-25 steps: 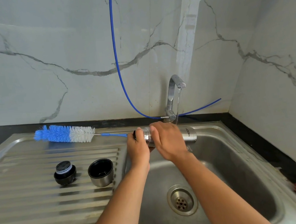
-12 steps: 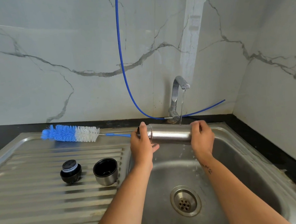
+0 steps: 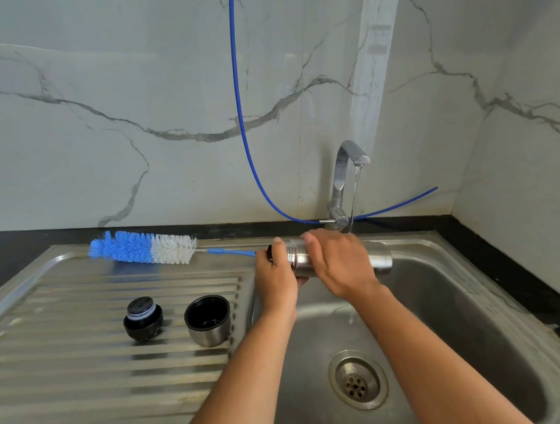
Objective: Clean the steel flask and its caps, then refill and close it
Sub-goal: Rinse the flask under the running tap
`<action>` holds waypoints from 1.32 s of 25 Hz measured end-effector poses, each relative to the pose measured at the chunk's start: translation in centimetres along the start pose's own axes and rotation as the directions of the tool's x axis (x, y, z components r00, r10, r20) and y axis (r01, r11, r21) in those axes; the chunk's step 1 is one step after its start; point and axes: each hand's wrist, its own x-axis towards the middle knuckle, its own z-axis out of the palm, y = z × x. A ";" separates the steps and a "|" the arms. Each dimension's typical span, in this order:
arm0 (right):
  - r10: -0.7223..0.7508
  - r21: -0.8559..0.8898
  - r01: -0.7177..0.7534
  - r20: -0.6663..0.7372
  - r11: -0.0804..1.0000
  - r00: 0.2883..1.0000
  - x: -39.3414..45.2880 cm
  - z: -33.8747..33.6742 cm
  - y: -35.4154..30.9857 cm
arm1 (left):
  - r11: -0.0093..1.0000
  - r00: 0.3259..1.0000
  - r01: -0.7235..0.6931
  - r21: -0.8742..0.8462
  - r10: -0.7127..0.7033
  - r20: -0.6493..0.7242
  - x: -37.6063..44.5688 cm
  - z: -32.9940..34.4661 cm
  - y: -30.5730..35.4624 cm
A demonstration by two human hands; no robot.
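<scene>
Both hands, right hand (image 3: pixel 342 267) back mid-flask (image 3: pixel 379 258)

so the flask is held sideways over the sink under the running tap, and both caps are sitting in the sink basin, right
Not quite. The head view shows the stopper and the cup cap standing on the ribbed drainboard left of the basin, not in it. The rest holds: both hands hold the flask sideways over the sink by the running tap.

Two bare forearms — no sleeves, no rings.
</scene>
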 end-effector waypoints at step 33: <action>0.698 0.716 -0.532 0.088 0.452 0.711 -1.8 -1.1 5.9 | 0.981 0.985 0.169 -0.091 -0.165 0.047 1.1 -0.5 -0.1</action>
